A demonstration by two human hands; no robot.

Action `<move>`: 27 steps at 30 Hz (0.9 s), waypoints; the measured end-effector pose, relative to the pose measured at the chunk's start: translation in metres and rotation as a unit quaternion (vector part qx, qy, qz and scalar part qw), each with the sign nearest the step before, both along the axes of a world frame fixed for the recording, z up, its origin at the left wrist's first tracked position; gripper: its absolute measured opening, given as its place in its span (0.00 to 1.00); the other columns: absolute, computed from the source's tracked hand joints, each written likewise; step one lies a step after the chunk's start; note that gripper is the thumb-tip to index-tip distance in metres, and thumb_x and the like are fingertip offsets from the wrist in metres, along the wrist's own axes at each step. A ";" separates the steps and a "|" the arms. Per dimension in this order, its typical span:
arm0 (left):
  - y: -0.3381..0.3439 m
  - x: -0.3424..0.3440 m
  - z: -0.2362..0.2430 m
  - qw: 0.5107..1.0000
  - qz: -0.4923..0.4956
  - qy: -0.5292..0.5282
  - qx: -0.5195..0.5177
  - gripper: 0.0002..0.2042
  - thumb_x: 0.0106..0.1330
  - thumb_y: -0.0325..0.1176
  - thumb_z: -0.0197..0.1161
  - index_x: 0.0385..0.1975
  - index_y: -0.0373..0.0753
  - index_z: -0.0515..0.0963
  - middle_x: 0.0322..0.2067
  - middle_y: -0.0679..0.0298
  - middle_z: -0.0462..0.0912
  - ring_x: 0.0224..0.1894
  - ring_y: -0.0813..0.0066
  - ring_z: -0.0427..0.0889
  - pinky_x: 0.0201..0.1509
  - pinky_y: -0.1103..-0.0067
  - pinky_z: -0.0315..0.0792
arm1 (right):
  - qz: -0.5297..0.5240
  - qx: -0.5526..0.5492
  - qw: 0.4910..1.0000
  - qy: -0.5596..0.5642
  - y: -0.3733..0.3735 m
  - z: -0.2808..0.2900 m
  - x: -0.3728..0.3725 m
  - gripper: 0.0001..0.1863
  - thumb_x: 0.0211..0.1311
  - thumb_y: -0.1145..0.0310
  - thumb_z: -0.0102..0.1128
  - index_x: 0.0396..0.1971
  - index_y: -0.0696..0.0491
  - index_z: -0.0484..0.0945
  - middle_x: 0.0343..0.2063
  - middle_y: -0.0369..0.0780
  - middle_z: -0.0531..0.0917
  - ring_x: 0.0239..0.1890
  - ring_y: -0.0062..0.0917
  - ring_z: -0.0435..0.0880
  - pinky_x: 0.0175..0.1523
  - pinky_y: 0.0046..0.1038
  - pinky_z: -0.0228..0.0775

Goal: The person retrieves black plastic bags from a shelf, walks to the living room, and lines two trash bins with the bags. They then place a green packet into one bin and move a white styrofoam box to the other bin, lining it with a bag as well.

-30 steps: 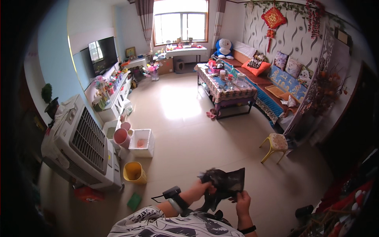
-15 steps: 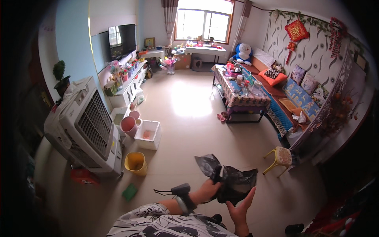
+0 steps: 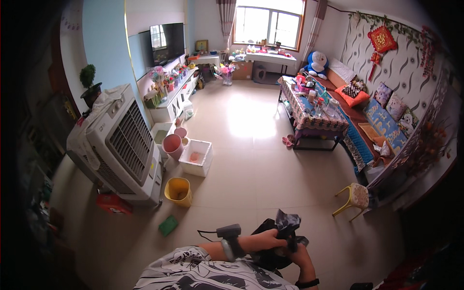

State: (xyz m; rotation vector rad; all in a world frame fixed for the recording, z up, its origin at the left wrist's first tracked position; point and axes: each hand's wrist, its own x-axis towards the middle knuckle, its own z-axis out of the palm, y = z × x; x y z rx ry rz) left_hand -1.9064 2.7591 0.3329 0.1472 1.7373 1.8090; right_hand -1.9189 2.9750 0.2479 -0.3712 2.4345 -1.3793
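Observation:
A crumpled black plastic bag [image 3: 288, 221] is bunched up between my two hands, close in front of my body. My left hand [image 3: 267, 239], with a dark strap and a small device on its wrist, is closed on the bag's upper part. Right beside it, my right hand [image 3: 300, 256] has its fingers curled round the gathered plastic. Part of the bag hangs below my left forearm. The hands cover much of the bag, and I cannot make out whether anything is inside.
A yellow bin [image 3: 178, 192] stands on the tiled floor ahead to the left, near a green object [image 3: 168, 225], a white foam box [image 3: 195, 158] and a large air cooler [image 3: 126, 150]. To the right are a yellow-legged stool [image 3: 357, 197] and a cloth-covered table [image 3: 314, 113].
The bag was spread out, with my right hand open against its side. Now it is bunched together, and my right hand has closed on it next to the left. The view has shifted slightly.

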 end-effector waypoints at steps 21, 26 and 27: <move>-0.118 -0.058 -0.056 0.835 0.457 0.282 -0.117 0.10 0.57 0.32 0.58 0.35 0.33 0.74 0.32 0.47 0.78 0.33 0.47 0.77 0.37 0.63 0.73 | -0.498 -0.469 0.723 -0.102 0.123 0.073 -0.005 0.19 0.63 0.65 0.40 0.48 0.59 0.72 0.41 0.45 0.79 0.40 0.33 0.80 0.40 0.35 0.76; -0.113 -0.064 -0.052 0.835 0.396 -0.090 0.371 0.06 0.62 0.26 0.50 0.32 0.33 0.75 0.29 0.59 0.79 0.31 0.68 0.79 0.36 0.73 0.75 | -0.441 -0.600 0.651 -0.148 0.123 0.040 -0.028 0.22 0.64 0.66 0.39 0.55 0.60 0.68 0.50 0.48 0.75 0.49 0.37 0.76 0.55 0.38 0.71; -0.114 -0.062 -0.053 0.837 0.397 -0.108 0.361 0.06 0.62 0.26 0.50 0.32 0.34 0.75 0.29 0.59 0.79 0.31 0.68 0.79 0.35 0.74 0.75 | -0.394 -0.591 0.685 -0.158 0.122 0.031 -0.031 0.22 0.64 0.63 0.39 0.54 0.59 0.69 0.50 0.47 0.75 0.50 0.36 0.76 0.54 0.38 0.71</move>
